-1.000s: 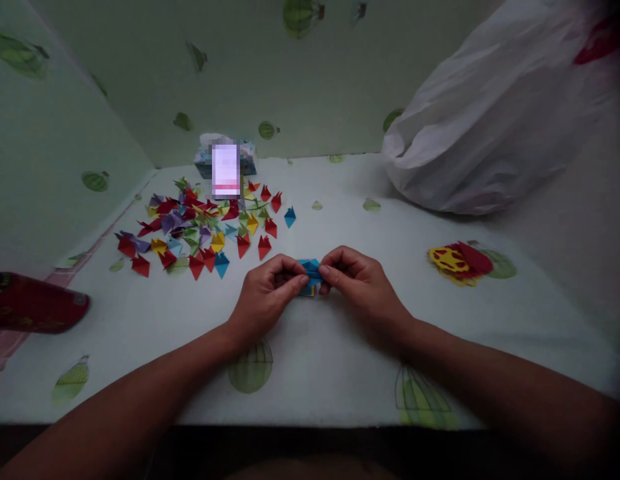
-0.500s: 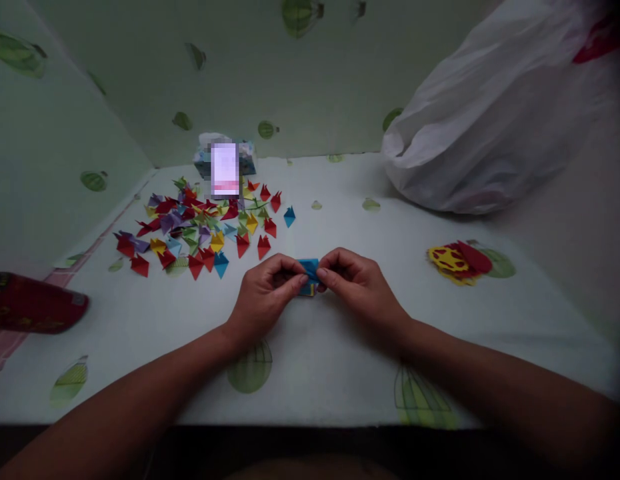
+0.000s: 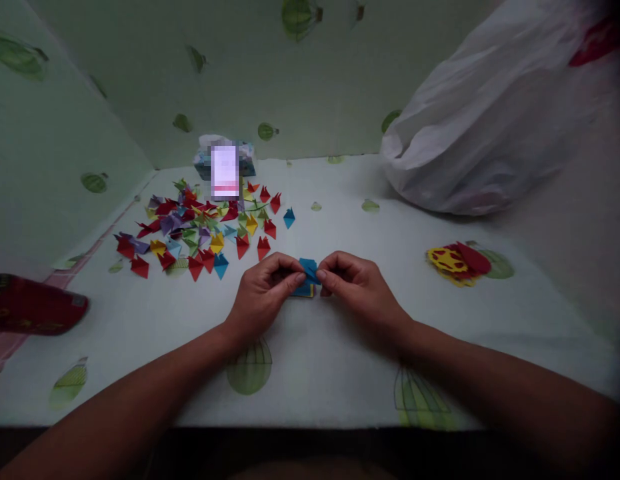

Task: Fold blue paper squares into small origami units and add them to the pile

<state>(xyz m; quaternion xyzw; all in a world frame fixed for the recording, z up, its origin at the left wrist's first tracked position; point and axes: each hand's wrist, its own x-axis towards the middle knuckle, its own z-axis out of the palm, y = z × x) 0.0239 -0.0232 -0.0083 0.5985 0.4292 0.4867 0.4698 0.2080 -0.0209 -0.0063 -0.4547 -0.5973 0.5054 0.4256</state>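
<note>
Left hand (image 3: 263, 283) and right hand (image 3: 357, 283) both bare, a short nail (image 3: 321, 274) visible on each thumb (image 3: 336, 284); behind the hands, left forearm (image 3: 155, 377) and right forearm (image 3: 490, 367) uncovered, narrowest near the hand, broadening farther back.

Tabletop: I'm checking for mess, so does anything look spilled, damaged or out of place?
Nothing looks spilled or damaged. Only mild oddity: one blue folded piece sits slightly apart, right of the colorful paper cluster.

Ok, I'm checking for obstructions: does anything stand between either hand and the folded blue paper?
Nothing visible does. The left hand and right hand pinch the folded blue paper directly, from opposite sides. The flat blue-and-yellow paper shows on its near side, not in between.
</note>
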